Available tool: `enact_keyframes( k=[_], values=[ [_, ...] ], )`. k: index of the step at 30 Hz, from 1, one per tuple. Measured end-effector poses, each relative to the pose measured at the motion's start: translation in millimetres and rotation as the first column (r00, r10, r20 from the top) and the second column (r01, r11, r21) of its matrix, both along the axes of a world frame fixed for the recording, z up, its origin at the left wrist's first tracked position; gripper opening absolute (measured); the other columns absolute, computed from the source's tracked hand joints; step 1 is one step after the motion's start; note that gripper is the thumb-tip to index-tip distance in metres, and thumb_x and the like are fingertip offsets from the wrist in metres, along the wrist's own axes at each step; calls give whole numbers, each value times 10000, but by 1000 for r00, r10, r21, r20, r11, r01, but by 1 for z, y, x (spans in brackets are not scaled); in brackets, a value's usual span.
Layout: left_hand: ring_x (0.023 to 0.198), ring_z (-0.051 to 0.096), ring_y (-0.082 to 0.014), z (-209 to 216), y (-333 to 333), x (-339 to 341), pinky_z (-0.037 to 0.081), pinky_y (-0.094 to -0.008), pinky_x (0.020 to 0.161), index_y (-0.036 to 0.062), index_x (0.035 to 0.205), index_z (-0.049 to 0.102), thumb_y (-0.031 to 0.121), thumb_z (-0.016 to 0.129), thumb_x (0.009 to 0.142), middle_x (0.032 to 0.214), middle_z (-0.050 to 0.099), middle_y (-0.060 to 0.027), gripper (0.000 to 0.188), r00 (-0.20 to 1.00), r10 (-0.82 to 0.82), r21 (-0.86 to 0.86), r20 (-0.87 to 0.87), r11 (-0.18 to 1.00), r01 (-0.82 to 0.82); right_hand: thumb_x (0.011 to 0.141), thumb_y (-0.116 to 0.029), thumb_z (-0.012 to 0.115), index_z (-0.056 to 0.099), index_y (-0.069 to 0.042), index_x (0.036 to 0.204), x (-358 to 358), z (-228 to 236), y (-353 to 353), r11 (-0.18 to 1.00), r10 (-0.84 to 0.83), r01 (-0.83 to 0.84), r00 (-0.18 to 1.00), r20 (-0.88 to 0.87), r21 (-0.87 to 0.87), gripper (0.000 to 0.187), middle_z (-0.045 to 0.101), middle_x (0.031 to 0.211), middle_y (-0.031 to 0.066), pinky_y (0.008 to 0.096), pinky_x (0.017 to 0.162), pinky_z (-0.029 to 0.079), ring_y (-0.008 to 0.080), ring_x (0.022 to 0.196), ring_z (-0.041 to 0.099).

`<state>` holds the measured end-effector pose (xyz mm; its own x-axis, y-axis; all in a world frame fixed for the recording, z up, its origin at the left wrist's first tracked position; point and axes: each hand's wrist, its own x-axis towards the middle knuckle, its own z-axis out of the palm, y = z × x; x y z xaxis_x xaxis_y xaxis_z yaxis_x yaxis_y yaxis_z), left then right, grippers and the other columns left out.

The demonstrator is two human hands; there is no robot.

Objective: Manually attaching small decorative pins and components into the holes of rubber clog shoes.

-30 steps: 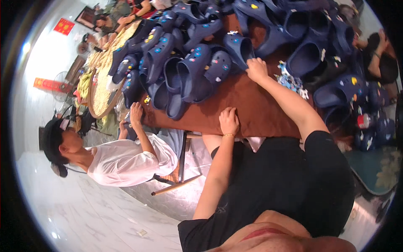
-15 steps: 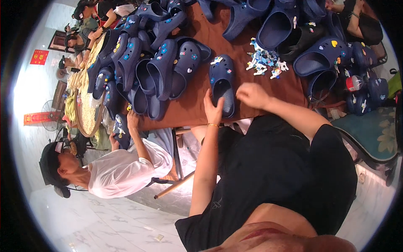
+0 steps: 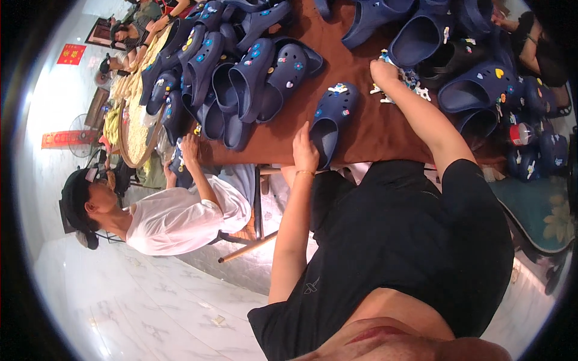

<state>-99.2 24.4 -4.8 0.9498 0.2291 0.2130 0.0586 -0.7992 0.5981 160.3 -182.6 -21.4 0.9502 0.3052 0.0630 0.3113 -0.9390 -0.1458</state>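
Observation:
A navy clog (image 3: 335, 122) with white, blue and pink charms on its upper stands tilted near the table's front edge. My left hand (image 3: 306, 150) grips it at the heel, fingers along its left side. Farther off to the right, my right hand (image 3: 384, 73) is down at a pile of white and blue shoe charms (image 3: 415, 89). Its fingers are curled together, and their tips are hidden, so what they hold does not show. Part of the pile lies behind that hand and forearm.
Heaped navy clogs (image 3: 256, 78) cover the table's left side; more clogs (image 3: 469, 90) crowd the right, beside a bottle (image 3: 521, 133). A brown cloth (image 3: 361, 144) covers the table. At left, a person in white (image 3: 180, 219) handles another clog. A green-blue chair (image 3: 536, 207) stands right.
My right hand has moved from beside the clog away to the charm pile. The clog has tilted to the right, and my left hand still holds its heel. The whole view has shifted slightly.

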Motion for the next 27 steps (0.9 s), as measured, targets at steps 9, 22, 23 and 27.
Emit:
enact_keyframes(
  k=[9, 22, 23, 27],
  values=[
    [831, 567, -304, 10, -42, 19, 449, -347, 764, -14, 990, 581, 286, 632, 769, 925, 590, -171, 376, 993, 95, -321, 72, 945, -67, 651, -173, 662, 636, -50, 765, -43, 29, 28, 686, 417, -163, 887, -200, 709, 169, 635, 792, 132, 361, 681, 479, 268, 772, 614],
    [698, 490, -397, -21, -71, 32, 388, -455, 615, -11, 715, 459, 209, 532, 822, 707, 492, -214, 255, 979, 48, -165, 196, 986, -15, 613, -164, 672, 666, -107, 715, -54, 68, 44, 770, 637, -589, 730, -247, 246, 118, 641, 736, 104, 387, 663, 487, 272, 733, 623],
    [693, 487, -395, -13, -76, 34, 386, -455, 611, -13, 702, 448, 209, 531, 822, 700, 485, -211, 266, 992, 30, -139, 126, 990, -13, 608, -172, 681, 669, -109, 718, -52, 71, 39, 767, 641, -609, 712, -285, 202, 128, 643, 736, 99, 383, 665, 489, 267, 735, 624],
    [701, 489, -388, -13, -69, 34, 391, -451, 619, -19, 714, 445, 209, 533, 821, 711, 489, -207, 267, 993, 52, -161, 103, 986, -35, 599, -212, 718, 662, -102, 745, -48, 82, 57, 745, 636, -666, 690, -346, 41, 191, 647, 765, 101, 384, 679, 491, 273, 778, 624]
  ],
)
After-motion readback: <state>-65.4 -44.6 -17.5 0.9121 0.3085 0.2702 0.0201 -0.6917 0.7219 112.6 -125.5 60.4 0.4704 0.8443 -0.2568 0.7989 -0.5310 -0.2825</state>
